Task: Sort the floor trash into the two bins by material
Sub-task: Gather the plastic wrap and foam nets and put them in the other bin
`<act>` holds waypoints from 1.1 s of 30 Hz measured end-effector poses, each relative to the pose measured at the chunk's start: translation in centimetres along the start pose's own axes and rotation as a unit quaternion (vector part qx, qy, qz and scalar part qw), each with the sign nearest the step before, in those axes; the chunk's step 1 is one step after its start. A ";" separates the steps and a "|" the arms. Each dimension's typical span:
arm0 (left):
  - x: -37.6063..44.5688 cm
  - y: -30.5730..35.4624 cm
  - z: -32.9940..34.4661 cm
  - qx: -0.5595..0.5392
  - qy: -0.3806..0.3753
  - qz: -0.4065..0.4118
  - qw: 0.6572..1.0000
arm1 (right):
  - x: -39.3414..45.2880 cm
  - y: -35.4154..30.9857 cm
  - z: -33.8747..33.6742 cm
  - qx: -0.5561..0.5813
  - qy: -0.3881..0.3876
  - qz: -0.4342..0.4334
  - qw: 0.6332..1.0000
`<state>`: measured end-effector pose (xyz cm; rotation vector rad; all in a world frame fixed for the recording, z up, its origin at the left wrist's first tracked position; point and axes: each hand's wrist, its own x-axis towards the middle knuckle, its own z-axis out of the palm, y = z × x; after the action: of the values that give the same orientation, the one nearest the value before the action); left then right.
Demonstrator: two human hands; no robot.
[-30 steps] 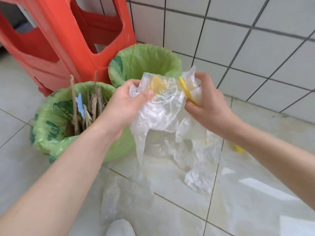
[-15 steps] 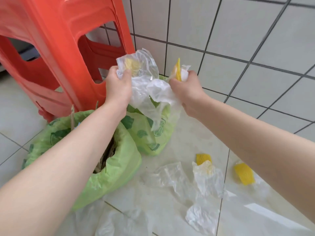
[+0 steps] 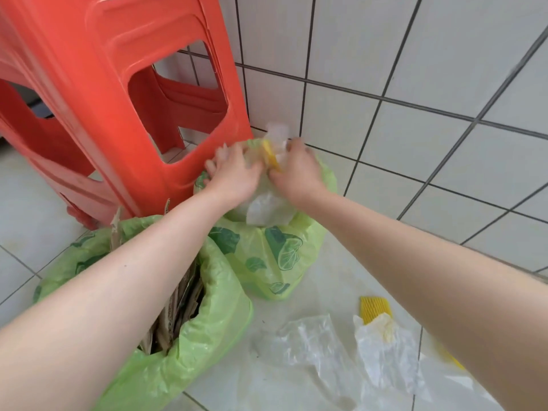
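Note:
A bundle of clear plastic bags (image 3: 268,207) with a yellow foam net (image 3: 271,157) in it sits in the mouth of the far bin (image 3: 281,256), which has a green leaf-print liner. My left hand (image 3: 234,175) lies on the bundle's left side with blurred, spread fingers pressing it down. On the right side, my right hand (image 3: 296,172) grips the plastic beside the yellow net. The near bin (image 3: 219,315), also green-lined, holds brown cardboard pieces (image 3: 178,307); my left forearm crosses over it.
On the floor tiles at lower right lie a clear plastic bag (image 3: 314,345), a whitish bag (image 3: 385,360) and a yellow foam net (image 3: 375,307). Another yellow piece (image 3: 447,355) peeks from under my right arm. A red plastic stool (image 3: 118,99) stands behind the bins against the tiled wall.
Both hands have dropped from chest height down onto the far bin, carrying the plastic bundle into its mouth. My left hand's fingers have spread out over the bundle.

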<state>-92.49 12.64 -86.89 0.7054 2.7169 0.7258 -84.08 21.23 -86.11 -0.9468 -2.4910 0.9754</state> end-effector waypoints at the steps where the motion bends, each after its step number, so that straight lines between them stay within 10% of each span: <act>1: 0.0 -0.6 0.2 0.066 -0.062 -0.017 0.996 | 0.2 0.3 0.6 -0.082 -0.034 -0.007 0.996; 10: -0.6 -1.7 -2.3 -0.066 -0.193 0.052 0.978 | 0.2 0.8 0.1 -0.213 -0.010 -0.170 0.962; 17: -1.4 -2.2 -1.3 0.191 -0.211 0.132 0.950 | 0.3 2.3 -0.9 -0.208 -0.037 -0.178 0.961; 27: -0.4 -1.0 0.9 0.324 -0.324 0.086 0.885 | 1.0 2.5 0.6 -0.417 -0.274 -0.158 0.852; 33: -1.3 -1.1 -0.5 0.252 -0.224 0.067 0.939 | 1.0 2.6 -0.8 -0.356 -0.187 -0.189 0.896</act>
<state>-92.00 10.94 -86.94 1.0238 2.4384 -0.1280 -83.23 23.75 -87.33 -0.4042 -3.2746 0.0960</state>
